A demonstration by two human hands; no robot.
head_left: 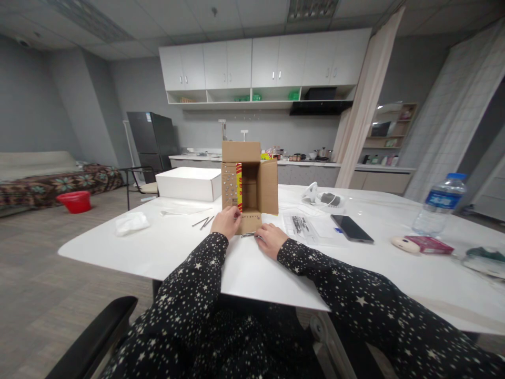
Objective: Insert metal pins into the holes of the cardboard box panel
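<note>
A cardboard box (pixel 269 184) stands with its opening toward me and its flaps spread. Small shiny round spots dot its left flap, beside a red and yellow strip (pixel 239 184). My left hand (pixel 226 223) is at the lower left of the box, fingers bent together at the flap; what they hold is hidden. My right hand (pixel 271 239) rests on the table before the lower flap (pixel 250 223), fingers curled in. From its fingertips a thin metal piece (pixel 247 235) reaches left along that flap's front edge; its kind is too small to tell.
Left of the box are long thin metal pieces (pixel 205 222), a white box (pixel 189 182) and crumpled white plastic (pixel 132 223). To the right lie a clear case (pixel 302 226) with small dark parts, a phone (pixel 352 228), a water bottle (pixel 441 204) and a magenta box (pixel 434 245).
</note>
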